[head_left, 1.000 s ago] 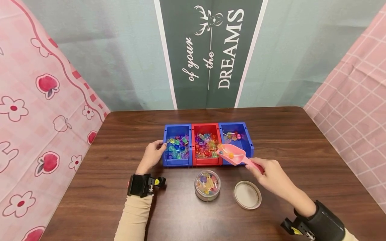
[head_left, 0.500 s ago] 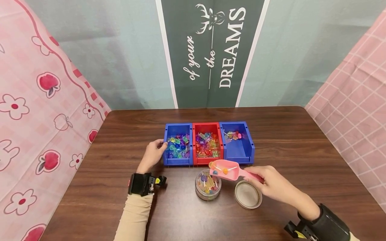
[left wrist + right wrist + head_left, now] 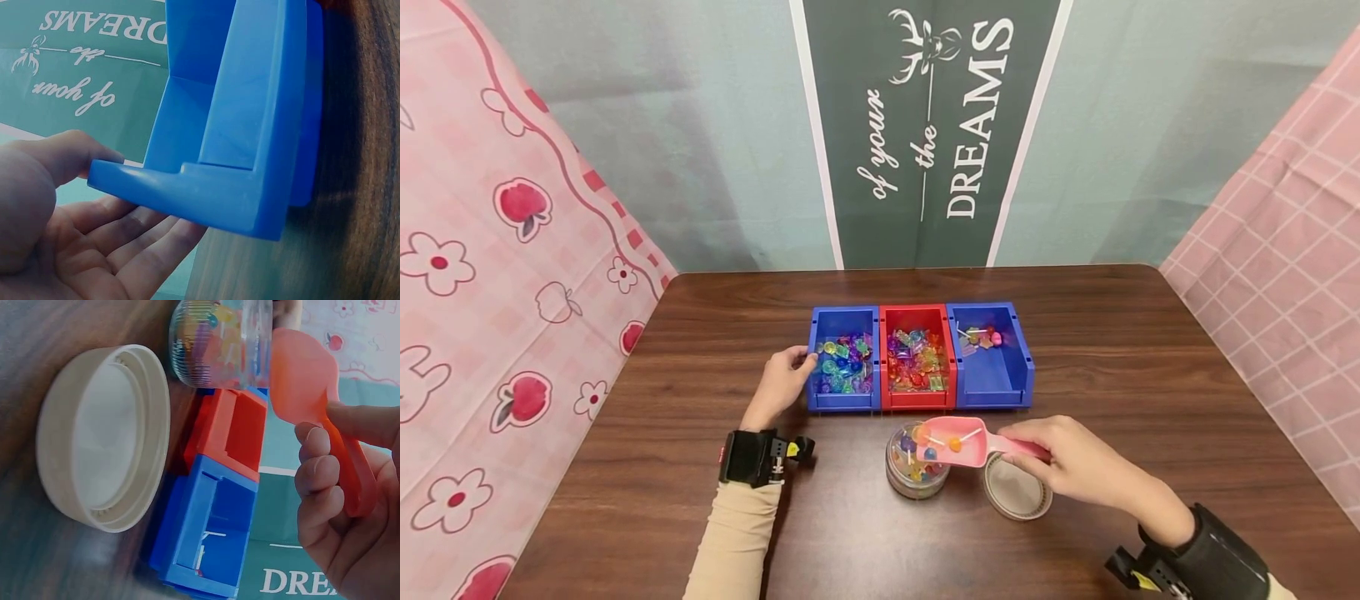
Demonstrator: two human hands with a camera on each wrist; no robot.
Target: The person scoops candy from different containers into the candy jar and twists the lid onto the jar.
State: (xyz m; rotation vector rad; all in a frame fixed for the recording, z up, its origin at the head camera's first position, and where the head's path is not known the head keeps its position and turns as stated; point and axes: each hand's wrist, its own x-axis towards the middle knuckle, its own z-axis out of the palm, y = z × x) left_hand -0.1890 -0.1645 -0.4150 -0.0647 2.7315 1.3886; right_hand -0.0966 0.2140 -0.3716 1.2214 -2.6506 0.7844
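Note:
My right hand (image 3: pixel 1071 458) grips the handle of a pink scoop (image 3: pixel 973 450). In the scoop lie an orange lollipop-shaped charm (image 3: pixel 955 444) on a white stick and a few other small pieces. The scoop's front end overlaps the mouth of a clear glass jar (image 3: pixel 913 486), which holds colourful small charms. My left hand (image 3: pixel 778 385) pinches the side wall of the left blue bin (image 3: pixel 842 402); the left wrist view shows the thumb (image 3: pixel 94 149) at the rim and the other fingers outside and under it. Its contents are clear blue, green and purple beads.
A red bin (image 3: pixel 917 402) with mixed beads and a right blue bin (image 3: pixel 992 379) with several charms at its back join the left one in a row. A pale round lid (image 3: pixel 1018 489) lies right of the jar, partly under the right hand.
My right hand has brought the scoop from over the right blue bin's front toward me and left, to the jar's mouth, pieces still in it. The left hand stays at its bin.

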